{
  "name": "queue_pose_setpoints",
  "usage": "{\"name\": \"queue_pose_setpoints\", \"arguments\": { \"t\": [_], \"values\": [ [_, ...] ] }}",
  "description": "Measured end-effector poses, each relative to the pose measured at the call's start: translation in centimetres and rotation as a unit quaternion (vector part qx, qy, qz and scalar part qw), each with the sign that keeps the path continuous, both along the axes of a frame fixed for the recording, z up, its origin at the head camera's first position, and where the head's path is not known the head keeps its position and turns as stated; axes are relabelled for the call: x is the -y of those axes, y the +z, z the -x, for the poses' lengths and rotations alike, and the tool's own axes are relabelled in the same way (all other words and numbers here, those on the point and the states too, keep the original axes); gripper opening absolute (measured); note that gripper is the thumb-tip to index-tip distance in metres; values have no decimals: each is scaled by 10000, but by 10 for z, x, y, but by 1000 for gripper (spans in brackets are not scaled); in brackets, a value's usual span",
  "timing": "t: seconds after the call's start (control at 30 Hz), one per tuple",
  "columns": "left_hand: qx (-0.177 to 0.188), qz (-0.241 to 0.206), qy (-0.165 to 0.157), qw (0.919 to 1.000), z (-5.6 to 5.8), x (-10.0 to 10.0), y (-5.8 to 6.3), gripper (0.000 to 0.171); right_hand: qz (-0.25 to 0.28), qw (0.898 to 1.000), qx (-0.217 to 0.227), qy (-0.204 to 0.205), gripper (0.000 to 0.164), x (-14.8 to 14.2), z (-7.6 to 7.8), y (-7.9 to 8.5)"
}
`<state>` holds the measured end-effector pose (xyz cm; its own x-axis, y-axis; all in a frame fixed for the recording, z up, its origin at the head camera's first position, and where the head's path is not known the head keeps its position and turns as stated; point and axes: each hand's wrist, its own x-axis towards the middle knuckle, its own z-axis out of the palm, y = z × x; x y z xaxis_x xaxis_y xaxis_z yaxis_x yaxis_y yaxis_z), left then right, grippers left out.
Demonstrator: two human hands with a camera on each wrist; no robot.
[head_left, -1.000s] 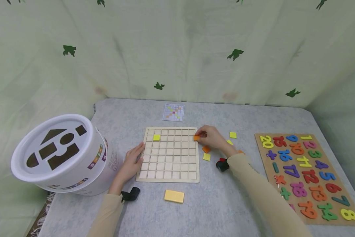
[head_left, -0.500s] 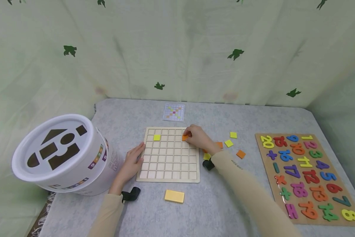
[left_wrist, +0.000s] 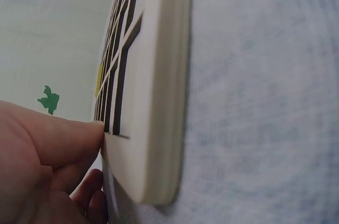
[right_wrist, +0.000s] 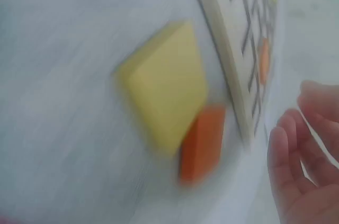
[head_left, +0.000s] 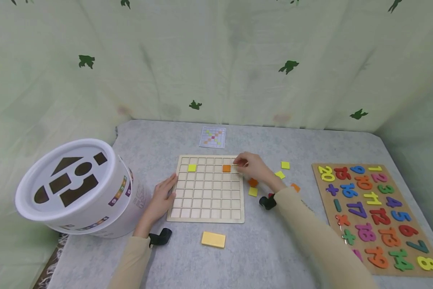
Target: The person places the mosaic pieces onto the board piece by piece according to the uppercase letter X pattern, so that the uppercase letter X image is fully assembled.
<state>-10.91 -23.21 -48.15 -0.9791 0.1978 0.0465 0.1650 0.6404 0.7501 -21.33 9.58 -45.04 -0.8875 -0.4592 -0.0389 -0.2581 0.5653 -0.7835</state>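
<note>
A wooden grid board (head_left: 207, 220) lies on the table with a yellow tile (head_left: 192, 167) and an orange tile (head_left: 226, 168) in cells of its second row. My left hand (head_left: 160, 200) rests at the board's left edge; in the left wrist view the thumb (left_wrist: 74, 142) touches the rim. Over the upper right corner of the board is my right hand (head_left: 254, 166), off the orange tile. Its fingers (right_wrist: 283, 155) hold nothing in the right wrist view. Loose tiles lie right of the board, among them a yellow one (head_left: 253, 192) and an orange one (head_left: 253, 182).
A small pattern card (head_left: 212, 137) lies beyond the board. Nearer me is a pale yellow block (head_left: 213, 239). A white tub (head_left: 126, 216) with a shape-hole lid stands at left, and a number puzzle board (head_left: 324, 192) lies at right.
My right hand carried the orange tile left from the board's right edge, let it go in a second-row cell, then drew back to the right. The left hand has stayed put.
</note>
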Motion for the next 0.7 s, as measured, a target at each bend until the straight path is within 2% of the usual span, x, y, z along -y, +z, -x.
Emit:
{"name": "queue_pose_setpoints", "arguments": {
  "t": [0.17, 0.37, 0.5, 0.7],
  "values": [
    [51, -10, 4, 10000, -1, 0, 0, 52, 56, 9998, 178, -72, 13, -30, -17, 2],
    [33, -48, -17, 10000, -2, 1, 0, 53, 26, 9996, 137, 254, 13, -53, -43, -6],
    [166, -50, 23, 9998, -2, 0, 1, 53, -83, 9988, -79, 472, 14, -57, -55, -9],
    [264, -39, 42, 9996, -1, -1, 3, 53, -416, 9943, -563, 806, 18, -54, -60, -15]
  ]
}}
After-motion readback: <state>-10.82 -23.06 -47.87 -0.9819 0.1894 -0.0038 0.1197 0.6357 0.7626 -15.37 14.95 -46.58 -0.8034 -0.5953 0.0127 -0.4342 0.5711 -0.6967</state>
